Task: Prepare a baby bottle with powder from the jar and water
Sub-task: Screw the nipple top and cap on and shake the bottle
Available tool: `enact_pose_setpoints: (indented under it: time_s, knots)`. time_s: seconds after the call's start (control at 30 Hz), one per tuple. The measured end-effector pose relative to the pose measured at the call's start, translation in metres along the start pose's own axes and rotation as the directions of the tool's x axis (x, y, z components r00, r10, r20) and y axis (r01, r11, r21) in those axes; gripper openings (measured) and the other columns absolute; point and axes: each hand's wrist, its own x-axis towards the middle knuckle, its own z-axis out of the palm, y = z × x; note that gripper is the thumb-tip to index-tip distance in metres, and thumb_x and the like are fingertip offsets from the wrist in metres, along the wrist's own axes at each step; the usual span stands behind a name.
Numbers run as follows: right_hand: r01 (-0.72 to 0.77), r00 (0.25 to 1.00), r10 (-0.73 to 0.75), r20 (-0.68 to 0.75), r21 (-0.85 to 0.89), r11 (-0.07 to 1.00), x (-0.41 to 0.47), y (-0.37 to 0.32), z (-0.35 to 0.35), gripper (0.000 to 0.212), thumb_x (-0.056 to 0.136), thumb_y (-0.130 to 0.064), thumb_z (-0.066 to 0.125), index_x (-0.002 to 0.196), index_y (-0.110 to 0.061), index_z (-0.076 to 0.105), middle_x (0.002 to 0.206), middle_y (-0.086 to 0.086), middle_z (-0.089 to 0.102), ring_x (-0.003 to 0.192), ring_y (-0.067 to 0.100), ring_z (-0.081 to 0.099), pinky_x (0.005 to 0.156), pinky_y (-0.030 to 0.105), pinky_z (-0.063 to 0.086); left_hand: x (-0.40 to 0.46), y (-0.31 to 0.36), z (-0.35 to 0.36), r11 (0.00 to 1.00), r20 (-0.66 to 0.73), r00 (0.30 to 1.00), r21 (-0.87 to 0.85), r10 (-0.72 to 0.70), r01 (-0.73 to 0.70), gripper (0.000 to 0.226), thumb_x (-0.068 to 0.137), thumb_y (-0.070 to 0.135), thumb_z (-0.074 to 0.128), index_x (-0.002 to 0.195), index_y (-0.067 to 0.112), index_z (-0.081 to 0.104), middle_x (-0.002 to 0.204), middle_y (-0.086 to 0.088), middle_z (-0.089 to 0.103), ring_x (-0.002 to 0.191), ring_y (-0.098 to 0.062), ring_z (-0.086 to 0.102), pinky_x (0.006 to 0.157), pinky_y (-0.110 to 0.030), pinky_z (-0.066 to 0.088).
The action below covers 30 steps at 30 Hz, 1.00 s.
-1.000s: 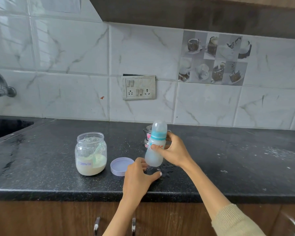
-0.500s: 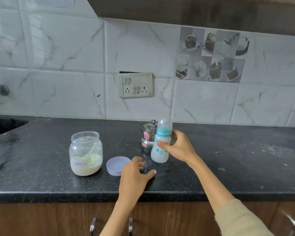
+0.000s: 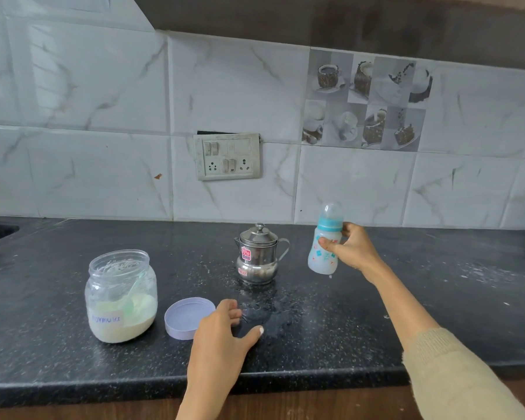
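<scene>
Your right hand (image 3: 350, 253) grips the baby bottle (image 3: 324, 247), thumb across its front and fingers curled behind, holding it upright above the counter (image 3: 437, 283), to the right of the steel pot (image 3: 256, 256) and not touching it. The bottle is capped with a blue ring and clear teat cover, and it holds a milky liquid. Your left hand (image 3: 222, 338) rests on the counter in front of the steel pot, fingers relaxed and spread, holding nothing, its fingertips just beside the jar lid (image 3: 185, 316). That lid lies upside down, left of the steel pot and nearer you. The open jar (image 3: 120, 295) stands further left of the steel pot, with white powder in its lower part and a scoop inside.
</scene>
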Motion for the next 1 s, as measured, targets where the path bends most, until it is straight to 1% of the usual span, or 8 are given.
enact_pose_setpoints:
  time_s: [0.13, 0.23, 0.3, 0.47, 0.63, 0.77, 0.87, 1.0]
  knots:
    - [-0.03, 0.999, 0.03, 0.022, -0.005, 1.0, 0.007, 0.013, 0.01, 0.047, 0.081, -0.015, 0.072, 0.123, -0.005, 0.053, 0.127, 0.01, 0.058, 0.1, 0.016, 0.054, 0.083, 0.03, 0.043, 0.0, 0.0, 0.0, 1.0, -0.01, 1.0, 0.009, 0.01, -0.01, 0.062, 0.071, 0.037, 0.078, 0.122, 0.018, 0.05, 0.107, 0.01, 0.062, 0.095, -0.001, 0.058, 0.085, -0.019, 0.047]
    - [-0.046, 0.998, 0.046, 0.036, -0.023, 0.999, 0.011, 0.021, 0.018, 0.048, 0.081, -0.014, 0.071, 0.124, -0.005, 0.052, 0.129, 0.01, 0.057, 0.113, 0.022, 0.056, 0.088, 0.032, 0.044, 0.001, -0.001, 0.0, 1.0, -0.002, 1.0, 0.006, 0.006, -0.006, 0.061, 0.07, 0.037, 0.078, 0.122, 0.019, 0.05, 0.107, 0.011, 0.062, 0.093, 0.0, 0.058, 0.084, -0.016, 0.045]
    - [-0.049, 0.998, 0.051, 0.04, -0.037, 0.998, 0.014, 0.025, 0.022, 0.048, 0.081, -0.014, 0.071, 0.124, -0.005, 0.051, 0.13, 0.01, 0.056, 0.117, 0.024, 0.055, 0.091, 0.034, 0.044, 0.001, -0.002, 0.0, 1.0, 0.003, 1.0, -0.002, 0.0, 0.0, 0.06, 0.07, 0.036, 0.078, 0.121, 0.02, 0.051, 0.107, 0.011, 0.062, 0.092, 0.0, 0.057, 0.083, -0.015, 0.044]
    - [-0.043, 0.998, 0.046, 0.04, -0.064, 0.997, 0.021, 0.032, 0.024, 0.05, 0.08, -0.014, 0.073, 0.124, -0.005, 0.051, 0.129, 0.01, 0.057, 0.112, 0.022, 0.056, 0.085, 0.029, 0.042, 0.002, -0.002, 0.001, 1.0, 0.002, 1.0, -0.015, -0.01, 0.01, 0.06, 0.068, 0.035, 0.079, 0.119, 0.019, 0.052, 0.099, 0.014, 0.059, 0.09, 0.001, 0.057, 0.08, -0.014, 0.042]
    - [-0.055, 0.997, 0.058, 0.049, -0.059, 0.997, 0.024, 0.038, 0.027, 0.051, 0.079, -0.014, 0.073, 0.124, -0.005, 0.051, 0.128, 0.01, 0.057, 0.112, 0.023, 0.056, 0.086, 0.03, 0.043, 0.001, -0.002, 0.002, 1.0, -0.004, 1.0, -0.015, -0.012, 0.012, 0.061, 0.068, 0.035, 0.08, 0.119, 0.019, 0.052, 0.096, 0.016, 0.058, 0.088, 0.002, 0.057, 0.079, -0.014, 0.041]
    - [-0.048, 0.997, 0.051, 0.061, -0.052, 0.998, 0.025, 0.04, 0.029, 0.054, 0.078, -0.014, 0.075, 0.125, -0.006, 0.051, 0.13, 0.01, 0.056, 0.115, 0.022, 0.055, 0.088, 0.03, 0.043, 0.001, -0.001, 0.0, 1.0, 0.007, 1.0, 0.002, -0.009, 0.009, 0.061, 0.068, 0.037, 0.079, 0.12, 0.02, 0.051, 0.097, 0.016, 0.058, 0.089, 0.003, 0.056, 0.079, -0.013, 0.041]
    - [-0.049, 0.997, 0.051, 0.062, -0.037, 0.998, 0.022, 0.042, 0.029, 0.058, 0.075, -0.014, 0.077, 0.126, -0.006, 0.051, 0.133, 0.009, 0.055, 0.121, 0.022, 0.052, 0.093, 0.033, 0.043, 0.001, -0.001, 0.0, 1.0, 0.003, 1.0, 0.004, -0.009, 0.009, 0.061, 0.069, 0.037, 0.079, 0.12, 0.02, 0.051, 0.099, 0.016, 0.058, 0.089, 0.003, 0.056, 0.078, -0.013, 0.04]
    - [-0.068, 0.997, 0.069, 0.045, -0.017, 0.998, 0.012, 0.041, 0.025, 0.07, 0.067, -0.015, 0.083, 0.128, -0.006, 0.049, 0.133, 0.008, 0.055, 0.122, 0.024, 0.053, 0.096, 0.038, 0.044, 0.0, -0.001, 0.0, 1.0, 0.007, 1.0, 0.022, -0.001, 0.001, 0.061, 0.071, 0.037, 0.078, 0.122, 0.019, 0.05, 0.108, 0.01, 0.063, 0.094, 0.0, 0.058, 0.08, -0.015, 0.042]
